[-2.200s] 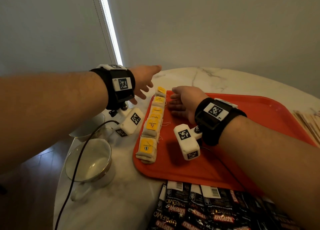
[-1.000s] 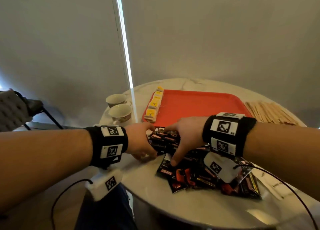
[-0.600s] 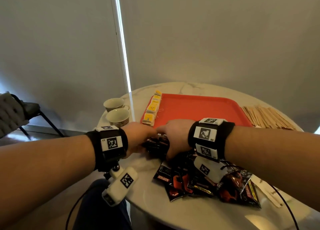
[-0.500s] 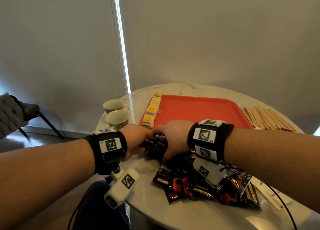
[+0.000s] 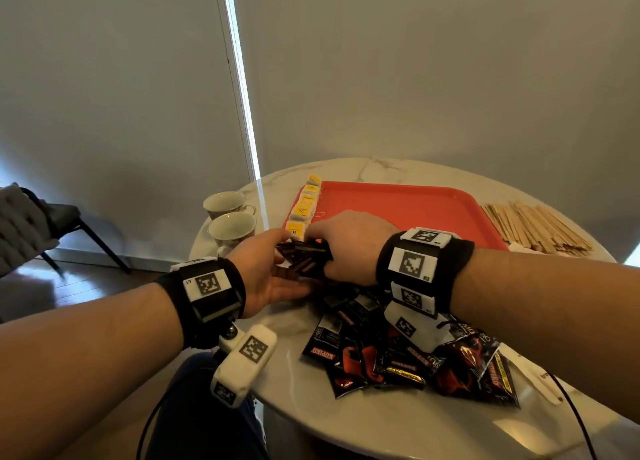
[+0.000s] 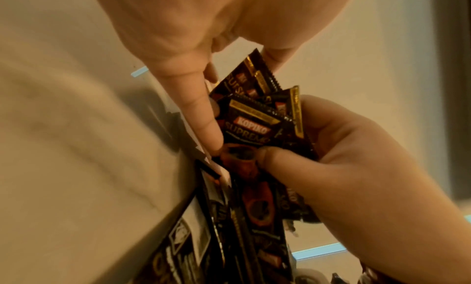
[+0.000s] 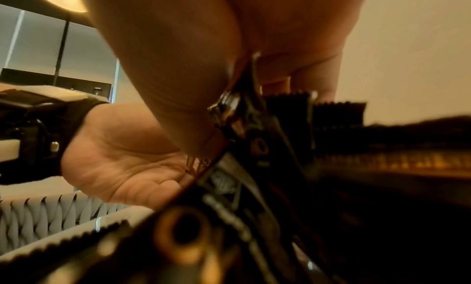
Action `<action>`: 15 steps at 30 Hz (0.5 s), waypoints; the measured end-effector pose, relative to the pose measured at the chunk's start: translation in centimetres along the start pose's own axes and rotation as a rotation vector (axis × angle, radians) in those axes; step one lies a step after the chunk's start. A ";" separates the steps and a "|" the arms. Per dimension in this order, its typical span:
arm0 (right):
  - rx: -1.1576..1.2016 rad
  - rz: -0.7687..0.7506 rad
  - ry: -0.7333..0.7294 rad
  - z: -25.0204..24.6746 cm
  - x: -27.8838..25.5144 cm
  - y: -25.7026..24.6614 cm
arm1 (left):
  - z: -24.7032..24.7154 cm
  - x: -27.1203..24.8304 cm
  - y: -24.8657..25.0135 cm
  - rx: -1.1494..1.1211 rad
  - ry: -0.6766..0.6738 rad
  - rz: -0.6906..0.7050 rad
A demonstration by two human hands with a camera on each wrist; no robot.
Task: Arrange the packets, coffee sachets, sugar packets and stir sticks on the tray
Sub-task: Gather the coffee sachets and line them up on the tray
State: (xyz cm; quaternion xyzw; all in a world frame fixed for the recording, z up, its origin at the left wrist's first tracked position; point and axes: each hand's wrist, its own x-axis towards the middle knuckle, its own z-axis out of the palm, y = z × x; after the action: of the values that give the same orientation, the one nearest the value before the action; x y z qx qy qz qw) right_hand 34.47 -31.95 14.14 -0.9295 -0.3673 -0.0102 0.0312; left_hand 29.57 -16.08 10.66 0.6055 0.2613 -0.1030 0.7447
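Observation:
Both hands hold one bunch of black Kopiko coffee sachets point(image 5: 302, 256) just in front of the red tray point(image 5: 408, 206). My right hand point(image 5: 346, 248) grips the bunch from above, its thumb across the fronts of the sachets point(image 6: 254, 127). My left hand point(image 5: 268, 269) is turned palm up, with its thumb on one side of the bunch and its fingers behind. In the right wrist view the left palm point(image 7: 122, 161) lies against the sachets point(image 7: 254, 147). More sachets point(image 5: 408, 359) lie loose on the table. Yellow packets point(image 5: 304, 206) line the tray's left edge.
A fan of wooden stir sticks point(image 5: 533, 227) lies to the right of the tray. Two empty cups point(image 5: 232, 229) stand to the left of the tray, near the round marble table's point(image 5: 381, 421) left rim. A grey chair point(image 5: 24, 224) stands at the far left.
The hands first moved from the tray to the sachet pile. In the last half second the left hand turned palm up and the gathered bunch rose slightly towards the tray.

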 end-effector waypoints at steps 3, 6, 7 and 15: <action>0.003 -0.057 0.081 0.0 -0.5 -0.3 | -0.1 -0.5 -0.1 0.056 -0.070 -0.050; 0.044 -0.084 0.147 -0.4 -0.8 -0.5 | -0.2 -1.0 0.3 0.049 -0.137 -0.076; 0.059 -0.091 0.170 -0.5 -0.9 -0.4 | -0.1 -1.2 0.5 0.019 -0.147 -0.071; 0.342 -0.184 0.273 -0.4 -1.3 0.5 | 0.4 -2.4 1.3 -0.239 -0.172 0.087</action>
State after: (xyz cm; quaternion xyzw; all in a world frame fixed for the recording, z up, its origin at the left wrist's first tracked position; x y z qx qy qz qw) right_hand 33.84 -33.21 14.42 -0.8632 -0.4393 -0.0764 0.2368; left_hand 28.25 -16.52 13.00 0.5122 0.1803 -0.0902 0.8349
